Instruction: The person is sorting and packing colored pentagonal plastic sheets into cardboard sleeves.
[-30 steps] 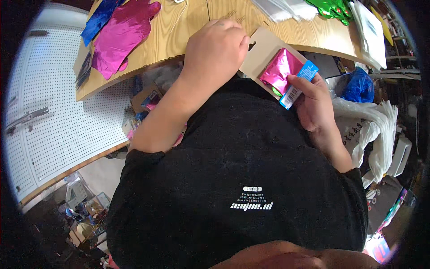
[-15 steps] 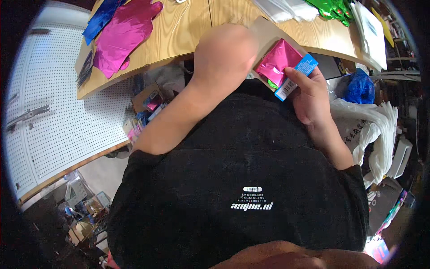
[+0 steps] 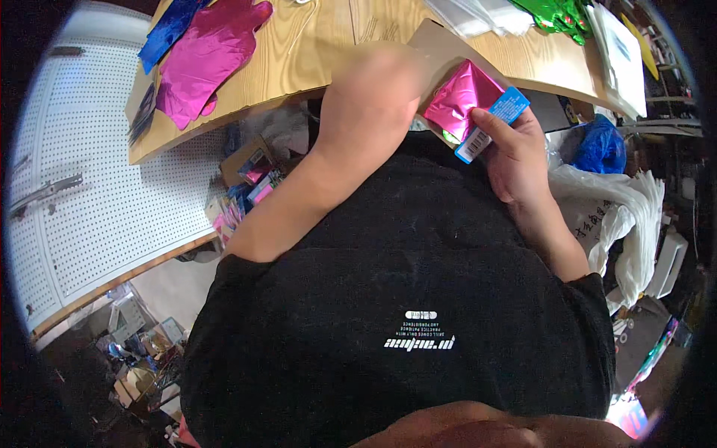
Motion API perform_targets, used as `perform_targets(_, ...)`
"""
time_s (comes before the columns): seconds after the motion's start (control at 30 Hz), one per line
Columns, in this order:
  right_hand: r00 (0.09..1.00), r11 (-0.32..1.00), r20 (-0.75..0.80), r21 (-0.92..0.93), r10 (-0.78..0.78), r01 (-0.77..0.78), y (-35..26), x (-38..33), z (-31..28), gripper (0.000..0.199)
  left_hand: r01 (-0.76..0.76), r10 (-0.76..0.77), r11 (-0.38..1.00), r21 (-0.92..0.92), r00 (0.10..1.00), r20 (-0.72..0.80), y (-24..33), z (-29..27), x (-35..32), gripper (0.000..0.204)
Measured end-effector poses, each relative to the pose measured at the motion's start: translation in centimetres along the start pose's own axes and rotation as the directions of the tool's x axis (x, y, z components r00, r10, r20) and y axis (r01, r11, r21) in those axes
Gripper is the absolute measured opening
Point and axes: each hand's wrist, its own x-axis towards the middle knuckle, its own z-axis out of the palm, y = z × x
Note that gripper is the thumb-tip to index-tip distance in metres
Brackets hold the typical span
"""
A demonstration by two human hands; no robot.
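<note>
In my right hand [image 3: 515, 153] is a folded pink foil piece [image 3: 461, 97], probably a foil balloon, with a blue printed card [image 3: 511, 106] along its right side. The thumb presses on the card and foil from above. A bit of green shows at the foil's lower corner. Behind the foil lies a flat brown sheet [image 3: 435, 46], like cardboard, overlapping the table edge. My left hand [image 3: 373, 101] is beside the sheet's left edge, smeared by blur, so its fingers cannot be made out.
On the wooden table [image 3: 321, 56] lie flat pink foil [image 3: 205, 63], blue foil [image 3: 168, 36], green foil [image 3: 556, 19] and clear plastic bags [image 3: 478, 15]. A white pegboard [image 3: 112, 157] stands left. White plastic sacking [image 3: 631, 216] and a blue bag [image 3: 600, 145] are at right.
The brown sheet has shifted slightly up, away from me. The foil and blue card have moved slightly up and left with my right hand. My left hand has moved only a little.
</note>
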Motion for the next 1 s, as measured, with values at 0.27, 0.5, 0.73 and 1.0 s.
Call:
perform_targets(0.27,0.998,0.991,0.059,-0.127,-0.035,0.042,0.6,-0.1,-1.0,0.033,0.040,-0.041,0.999,-0.012,0.998,-0.051,-0.2,0.0,1.5,0.018)
perform_targets(0.5,0.993,0.970,0.089,-0.223,-0.072,0.091,1.0,0.8,-1.8,0.034,-0.108,0.099,0.991,-0.080,0.990,-0.105,0.0,0.4,1.0,0.019)
perform_targets(0.73,0.984,0.975,0.160,-0.193,-0.080,0.111,0.6,1.6,-1.5,0.031,-0.058,0.054,0.998,-0.030,0.991,-0.120,0.4,-0.5,1.6,0.021)
perform_targets(1.0,0.976,0.961,0.167,-0.214,-0.139,0.173,1.2,1.7,-1.7,0.029,-0.066,0.060,0.995,-0.075,0.994,-0.087,1.0,-0.5,1.1,0.021)
